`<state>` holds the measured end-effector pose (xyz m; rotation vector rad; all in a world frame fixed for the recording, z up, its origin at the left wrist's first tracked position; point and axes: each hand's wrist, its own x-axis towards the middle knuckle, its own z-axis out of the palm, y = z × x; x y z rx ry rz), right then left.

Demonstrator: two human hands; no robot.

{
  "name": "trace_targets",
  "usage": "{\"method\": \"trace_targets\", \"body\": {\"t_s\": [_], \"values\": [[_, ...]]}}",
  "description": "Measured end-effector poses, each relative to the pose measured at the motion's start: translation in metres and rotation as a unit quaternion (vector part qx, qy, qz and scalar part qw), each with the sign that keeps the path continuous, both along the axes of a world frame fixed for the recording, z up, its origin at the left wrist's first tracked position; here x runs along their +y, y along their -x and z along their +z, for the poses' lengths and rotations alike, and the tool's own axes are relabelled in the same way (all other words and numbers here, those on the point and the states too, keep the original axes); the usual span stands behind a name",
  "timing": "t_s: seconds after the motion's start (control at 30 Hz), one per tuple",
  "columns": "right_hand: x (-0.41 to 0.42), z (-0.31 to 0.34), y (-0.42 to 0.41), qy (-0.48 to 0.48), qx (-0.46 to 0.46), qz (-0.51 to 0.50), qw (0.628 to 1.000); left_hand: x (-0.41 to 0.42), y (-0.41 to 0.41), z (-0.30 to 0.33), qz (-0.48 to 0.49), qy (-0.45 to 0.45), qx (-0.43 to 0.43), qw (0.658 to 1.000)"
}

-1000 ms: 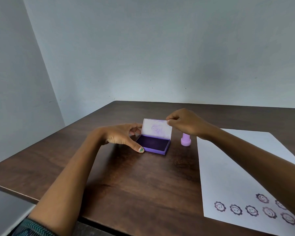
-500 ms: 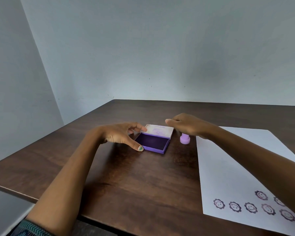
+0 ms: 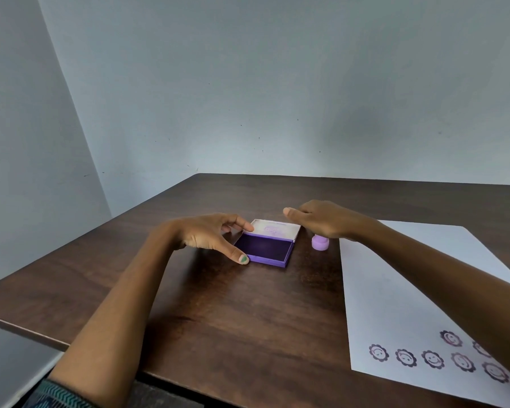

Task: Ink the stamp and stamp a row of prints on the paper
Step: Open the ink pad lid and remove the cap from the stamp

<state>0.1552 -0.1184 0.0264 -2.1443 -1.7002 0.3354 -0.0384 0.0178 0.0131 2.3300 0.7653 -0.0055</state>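
Stamp (image 3: 319, 242) stands upright on the counter (image 3: 248, 304), just under the heel of your right hand (image 3: 321, 219) and just beside the far corner of the paper (image 3: 395, 275), so it is not yet in your grip. Your left hand (image 3: 206, 234) braces the ink pad case (image 3: 262, 250), thumb at its near corner, index finger on the lid's left edge; the fingers are loosely curled, pinching nothing. Your right hand hovers over the lid (image 3: 274, 230), thumb out; whether it touches the lid, you cannot tell from here. The lid lies tipped well back, and the dark pad faces up between your hands. Judging by that, opening is about finished. Keep the left hand pinning the case, then drop your right hand onto the stamp, lift it straight, and press it flat into the pad. Prints (image 3: 432, 358) already sit on the sheet beneath your right forearm.
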Motion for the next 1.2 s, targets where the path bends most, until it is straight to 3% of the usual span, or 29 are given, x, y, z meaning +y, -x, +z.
{"method": "trace_targets", "body": {"t_s": [0.23, 0.43, 0.63, 0.7, 0.8, 0.9, 0.97, 1.1, 1.2], "values": [[-0.014, 0.026, -0.01, -0.091, 0.014, 0.007, 0.996, -0.008, -0.003, 0.003, 0.005, -0.017, -0.05, 0.999], [-0.033, 0.019, -0.011, 0.069, -0.016, 0.001, 0.998, -0.026, -0.021, -0.004, 0.023, -0.074, -0.157, 0.985], [-0.032, -0.003, -0.012, -0.044, 0.006, -0.015, 0.999, -0.043, -0.033, -0.008, 0.021, -0.11, -0.218, 0.969], [-0.032, -0.004, -0.016, -0.091, 0.077, -0.015, 0.993, -0.048, -0.036, -0.009, 0.019, -0.12, -0.239, 0.963], [-0.034, -0.005, -0.026, -0.135, 0.257, -0.002, 0.957, -0.054, -0.042, -0.009, 0.017, -0.133, -0.276, 0.952], [-0.038, -0.008, -0.033, -0.133, 0.454, 0.018, 0.881, -0.061, -0.047, -0.009, 0.009, -0.135, -0.309, 0.941], [-0.039, -0.01, -0.035, -0.131, 0.538, 0.025, 0.832, -0.065, -0.05, -0.008, -0.003, -0.126, -0.329, 0.936], [-0.042, -0.009, -0.034, -0.144, 0.605, 0.039, 0.782, -0.072, -0.055, -0.009, -0.012, -0.122, -0.367, 0.922], [-0.043, -0.008, -0.032, -0.144, 0.618, 0.047, 0.771, -0.076, -0.057, -0.008, 0.004, -0.133, -0.397, 0.908]]}}
